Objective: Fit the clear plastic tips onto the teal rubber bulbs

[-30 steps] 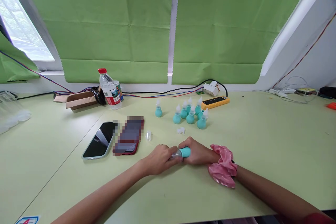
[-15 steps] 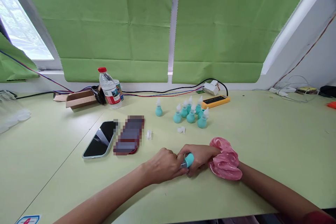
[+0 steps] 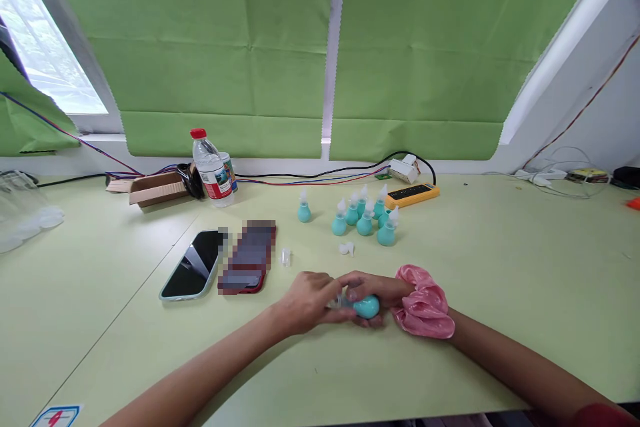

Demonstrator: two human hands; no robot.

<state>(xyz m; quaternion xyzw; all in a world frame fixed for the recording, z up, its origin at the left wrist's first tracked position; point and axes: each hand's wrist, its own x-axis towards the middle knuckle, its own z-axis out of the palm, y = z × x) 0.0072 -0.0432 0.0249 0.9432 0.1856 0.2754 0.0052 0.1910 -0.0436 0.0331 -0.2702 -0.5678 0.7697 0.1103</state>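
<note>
The small teal rubber bulb with a clear nozzle (image 3: 366, 307) has turned sideways since before — right hand (image 3: 373, 290) grips it, left hand (image 3: 306, 300) pinches the nozzle, at six o'clock from the cluster of teal bulbs (image 3: 367, 217).

Head camera, looking forward-down across table (image 3: 500, 267), hands (image 3: 345, 297) near.

No legible text; water bottle (image 3: 212, 169) label and table-edge sticker (image 3: 55, 415) too small to read.
</note>
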